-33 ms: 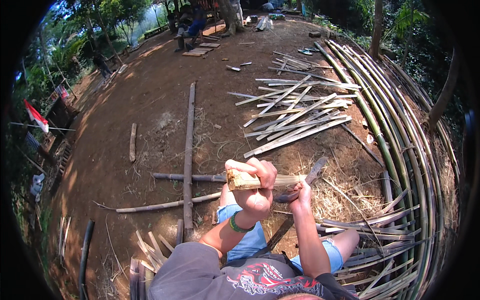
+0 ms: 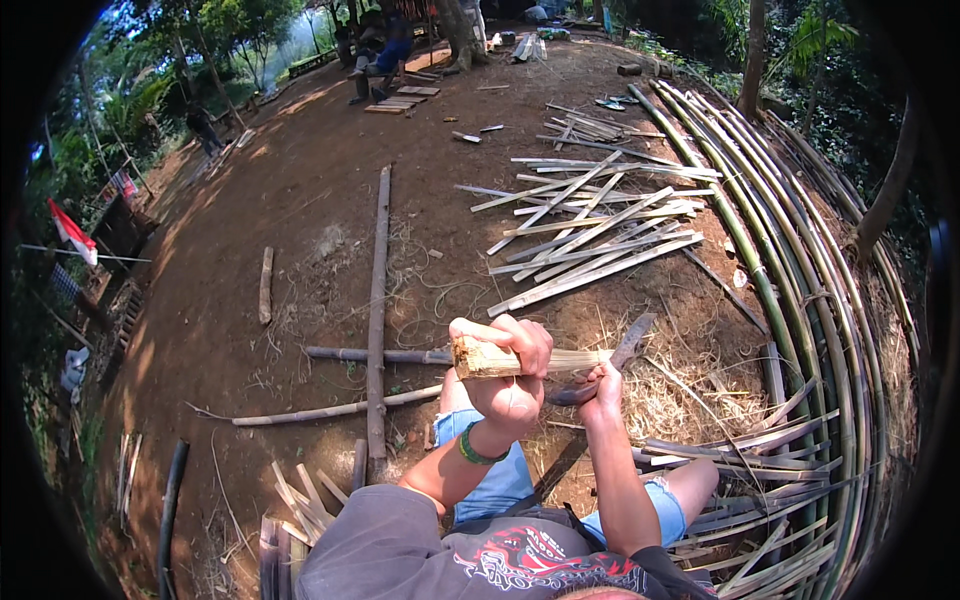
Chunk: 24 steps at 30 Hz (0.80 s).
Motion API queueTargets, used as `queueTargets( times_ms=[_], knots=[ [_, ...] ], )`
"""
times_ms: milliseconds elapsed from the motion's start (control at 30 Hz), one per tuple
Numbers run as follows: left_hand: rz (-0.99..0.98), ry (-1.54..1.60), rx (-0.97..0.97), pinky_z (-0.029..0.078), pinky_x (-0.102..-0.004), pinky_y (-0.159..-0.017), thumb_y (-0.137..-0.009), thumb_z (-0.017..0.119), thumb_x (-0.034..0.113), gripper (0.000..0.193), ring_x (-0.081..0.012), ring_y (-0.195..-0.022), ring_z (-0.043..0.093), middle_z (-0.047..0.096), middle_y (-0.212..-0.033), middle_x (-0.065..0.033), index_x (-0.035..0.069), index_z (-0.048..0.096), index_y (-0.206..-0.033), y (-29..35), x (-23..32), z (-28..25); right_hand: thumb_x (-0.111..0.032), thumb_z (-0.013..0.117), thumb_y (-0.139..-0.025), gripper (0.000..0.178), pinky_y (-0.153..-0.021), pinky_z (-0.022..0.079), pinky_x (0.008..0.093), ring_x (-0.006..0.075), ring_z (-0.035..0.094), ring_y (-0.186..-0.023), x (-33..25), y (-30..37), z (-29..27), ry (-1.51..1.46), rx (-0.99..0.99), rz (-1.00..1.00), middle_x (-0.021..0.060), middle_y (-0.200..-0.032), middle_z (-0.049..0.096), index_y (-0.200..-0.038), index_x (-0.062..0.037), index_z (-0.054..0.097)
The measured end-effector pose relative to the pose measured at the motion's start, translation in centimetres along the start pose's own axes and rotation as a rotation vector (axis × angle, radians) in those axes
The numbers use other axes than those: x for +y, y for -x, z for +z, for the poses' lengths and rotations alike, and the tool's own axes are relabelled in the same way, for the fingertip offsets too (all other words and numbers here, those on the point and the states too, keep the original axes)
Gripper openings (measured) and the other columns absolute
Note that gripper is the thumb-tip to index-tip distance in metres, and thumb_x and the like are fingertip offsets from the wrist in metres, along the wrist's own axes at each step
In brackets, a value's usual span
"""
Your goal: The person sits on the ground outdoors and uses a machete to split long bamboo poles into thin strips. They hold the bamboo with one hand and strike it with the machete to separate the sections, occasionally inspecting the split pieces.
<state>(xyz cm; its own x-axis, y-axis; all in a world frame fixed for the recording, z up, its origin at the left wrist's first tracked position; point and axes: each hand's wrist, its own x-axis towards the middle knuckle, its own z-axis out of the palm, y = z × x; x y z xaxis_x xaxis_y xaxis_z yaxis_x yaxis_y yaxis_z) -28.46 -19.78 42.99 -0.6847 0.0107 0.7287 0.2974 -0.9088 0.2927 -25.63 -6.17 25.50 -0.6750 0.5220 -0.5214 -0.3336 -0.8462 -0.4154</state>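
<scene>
My left hand [image 2: 512, 367] is closed around a split piece of bamboo [image 2: 482, 359], held crosswise above my knees with its cut end toward the left. In my right hand [image 2: 602, 392] is a knife, gripped by its dark handle [image 2: 572, 396]. Its broad blade [image 2: 634, 338] points up and right and meets the right part of the bamboo; exactly how the edge touches it cannot be made out. Pale shavings [image 2: 690, 385] lie on the ground just right of the blade.
Split bamboo strips [image 2: 600, 225] lie crisscrossed ahead. Long bamboo poles [image 2: 790, 260] run along the right, with more strips [image 2: 760, 460] beside my right leg. A wooden pole [image 2: 379, 290] lies to the left, crossing thinner sticks. A person in blue [image 2: 393, 50] sits far off.
</scene>
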Motion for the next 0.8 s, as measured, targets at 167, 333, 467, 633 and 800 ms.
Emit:
queueTargets(
  times_ms=[167,333,467,633,800],
  knots=[
    [0.141,-0.235,-0.159,0.045,-0.0328,-0.057,-0.085,0.068,0.04,0.044,-0.0202,-0.064,0.052,0.051,-0.078,-0.0097,0.008,0.042,-0.101,-1.6,-0.9,-2.0,-0.022,0.058,-0.094,0.029,-0.051,0.04,0.0276,0.0098,0.04,-0.053,-0.1,-0.2,0.3,0.008,-0.029,-0.02,-0.004,-0.06,0.04,-0.07,-0.0167,0.043],
    [0.174,-0.363,-0.158,0.044,-0.0333,-0.057,-0.101,0.043,0.031,0.026,-0.0214,-0.061,0.05,0.049,-0.075,-0.0105,0.008,0.042,-0.089,-2.7,-0.6,-2.3,-0.022,0.057,-0.094,0.028,-0.051,0.04,0.0272,0.0094,0.04,-0.052,0.1,-0.8,0.1,-0.01,-0.06,-0.01,-0.005,-0.059,0.039,-0.071,-0.0168,0.042],
    [0.055,-0.24,-0.146,0.044,-0.0342,-0.059,-0.102,0.043,0.031,0.031,-0.0198,-0.063,0.048,0.047,-0.074,-0.0085,0.008,0.044,-0.082,-3.1,-0.2,-2.6,-0.021,0.057,-0.094,0.029,-0.051,0.039,0.0274,0.0092,0.04,-0.052,0.1,-1.0,0.2,-0.018,-0.092,-0.004,-0.0054,-0.058,0.038,-0.07,-0.0171,0.041],
    [-0.035,-0.21,-0.209,0.043,-0.0336,-0.062,-0.102,0.045,0.033,0.034,-0.0175,-0.065,0.047,0.046,-0.073,-0.006,0.008,0.044,-0.079,-3.7,0.1,-3.4,-0.021,0.057,-0.094,0.031,-0.051,0.039,0.0277,0.0095,0.04,-0.052,0.1,-2.0,-0.7,-0.055,-0.102,0.018,-0.0051,-0.058,0.038,-0.069,-0.0173,0.04],
    [-0.047,-0.258,-0.274,0.043,-0.0284,-0.061,-0.099,0.054,0.025,0.029,-0.0144,-0.067,0.048,0.049,-0.075,-0.0055,0.007,0.047,-0.077,-4.2,0.9,-3.7,-0.022,0.056,-0.094,0.032,-0.052,0.039,0.0278,0.0102,0.041,-0.052,0.1,-1.9,-0.9,-0.024,-0.1,0.034,-0.0043,-0.057,0.038,-0.067,-0.0169,0.039]
  ],
)
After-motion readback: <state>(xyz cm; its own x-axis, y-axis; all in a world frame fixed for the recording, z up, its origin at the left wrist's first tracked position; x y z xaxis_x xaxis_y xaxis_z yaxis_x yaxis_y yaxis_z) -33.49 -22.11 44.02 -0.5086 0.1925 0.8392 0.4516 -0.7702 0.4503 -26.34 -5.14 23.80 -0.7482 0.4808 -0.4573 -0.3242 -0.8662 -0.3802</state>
